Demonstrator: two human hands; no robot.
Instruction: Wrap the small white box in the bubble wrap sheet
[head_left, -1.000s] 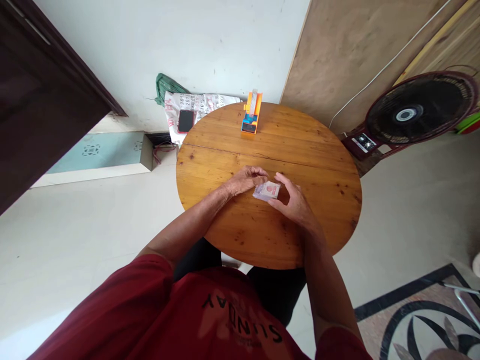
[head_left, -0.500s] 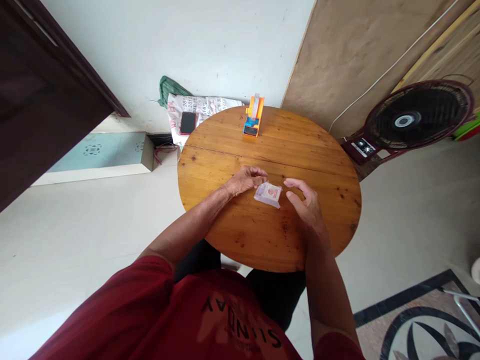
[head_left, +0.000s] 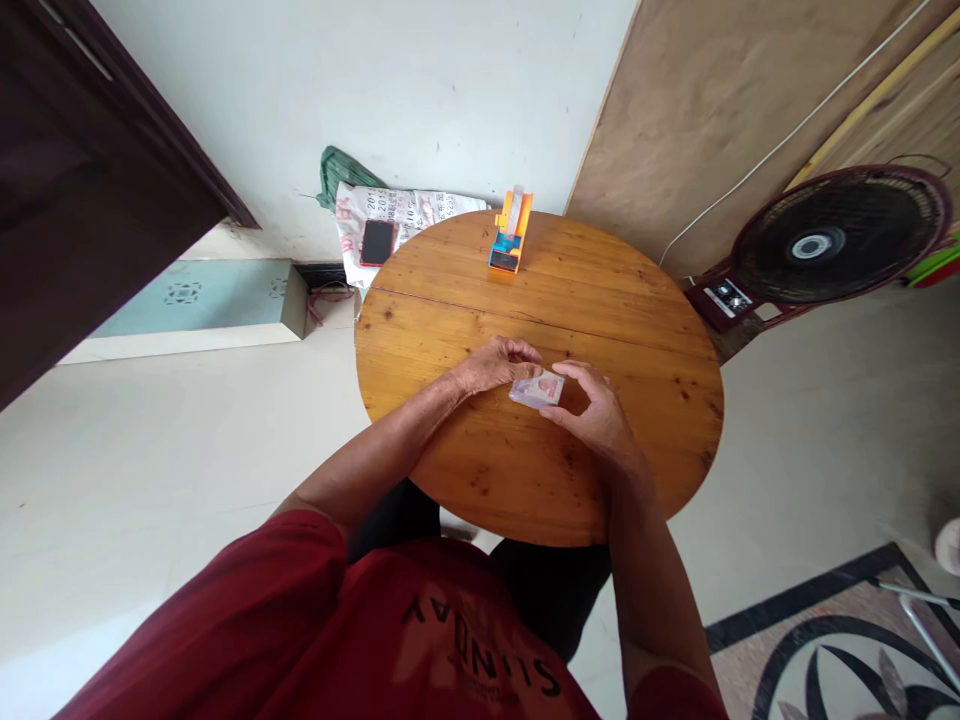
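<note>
On the wooden table lies a small packet in clear, slightly purplish plastic, with a pale face and red print at its right side. My left hand pinches the packet's upper left edge, thumb over the plastic and fingers curled. From the right, my right hand spans the packet's right end, index finger at the top corner and thumb at the bottom corner. What exactly the wrapped item is cannot be made out.
An orange and blue tape dispenser stands at the table's far edge. Beyond its left side, a phone rests on a printed white sack. A dark red fan is at the right, near the wall.
My right hand has moved left and down, from beside the packet onto its right end. The left hand has shifted slightly right over its upper edge.
</note>
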